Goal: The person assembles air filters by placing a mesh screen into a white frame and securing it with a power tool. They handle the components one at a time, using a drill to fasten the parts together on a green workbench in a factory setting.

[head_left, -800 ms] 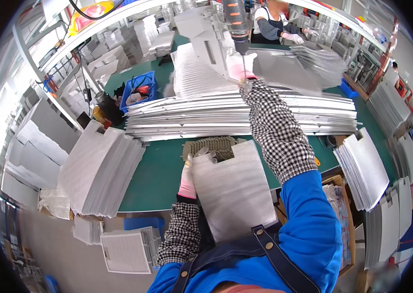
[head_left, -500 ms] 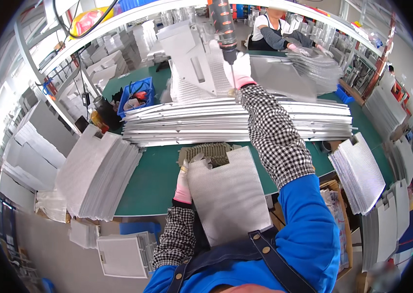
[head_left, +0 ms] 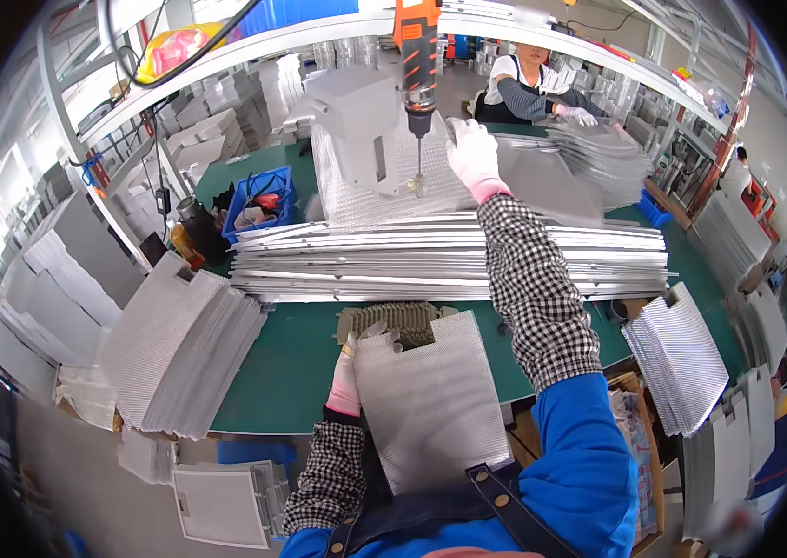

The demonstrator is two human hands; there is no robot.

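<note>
While a person in blue sleeves and dark dungarees faced a green bench [head_left: 296,391], the left hand [head_left: 345,377] held a silvery mesh panel [head_left: 430,405] by its upper left edge. The panel, notched along its top, lay at the lower centre of the frame, its upper end over the bench and its lower end against the dungarees. Both hands wore white gloves with pink cuffs, below checked oversleeves.

At the upper centre, the right hand [head_left: 474,156] was raised just beside the bit of an orange and black power drill [head_left: 418,70], which pointed downward. Its back faced the viewer, so whether its fingers held anything could not be told. Left of the drill stood a pale grey metal housing [head_left: 354,139] with a slot.

Across the middle of the frame ran a pile of long metal strips [head_left: 449,260]; a ridged, brownish block [head_left: 384,322] sat just below it. Stacks of mesh panels flanked the bench at left [head_left: 170,349] and right [head_left: 677,363]. A blue basket [head_left: 260,223] stood at upper left, and a co-worker [head_left: 516,93] handled sheets at upper right.
</note>
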